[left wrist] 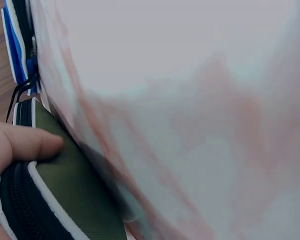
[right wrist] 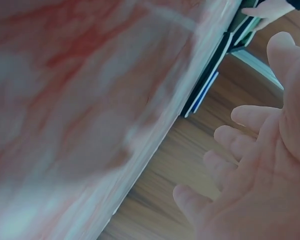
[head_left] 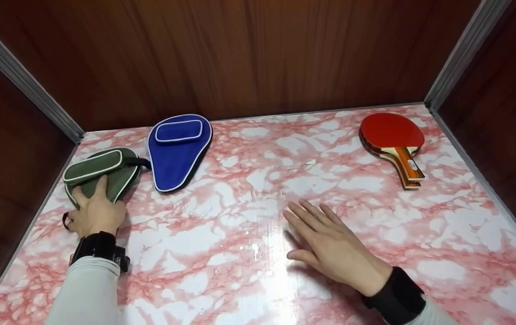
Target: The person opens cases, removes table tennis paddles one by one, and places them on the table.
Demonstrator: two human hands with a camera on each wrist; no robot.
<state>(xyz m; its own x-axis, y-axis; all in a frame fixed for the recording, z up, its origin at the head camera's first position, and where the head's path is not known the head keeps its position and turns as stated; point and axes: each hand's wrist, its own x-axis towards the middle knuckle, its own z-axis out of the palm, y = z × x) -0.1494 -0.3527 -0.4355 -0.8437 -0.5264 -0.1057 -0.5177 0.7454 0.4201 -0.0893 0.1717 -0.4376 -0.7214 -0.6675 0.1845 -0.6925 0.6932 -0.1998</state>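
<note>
At the left, a green table tennis bat case (head_left: 120,180) with white piping and a long ball pocket lies on the table. My left hand (head_left: 99,216) grips its narrow near end, two fingers spread over the top. In the left wrist view a digit (left wrist: 42,143) curls past the zip onto the case's green side (left wrist: 75,190). A blue bat case (head_left: 174,155) lies just right of the green one, its pocket at the far end. My right hand (head_left: 330,243) is held over the middle of the table, palm down, fingers straight, holding nothing.
Two table tennis bats (head_left: 393,131) lie stacked at the back right, red rubber upward, handles toward me. A black strap (head_left: 137,162) on the green case reaches the blue case. Brown wood-look panels (head_left: 258,58) wall the pink-and-white marbled table (head_left: 221,271) at the back and both sides.
</note>
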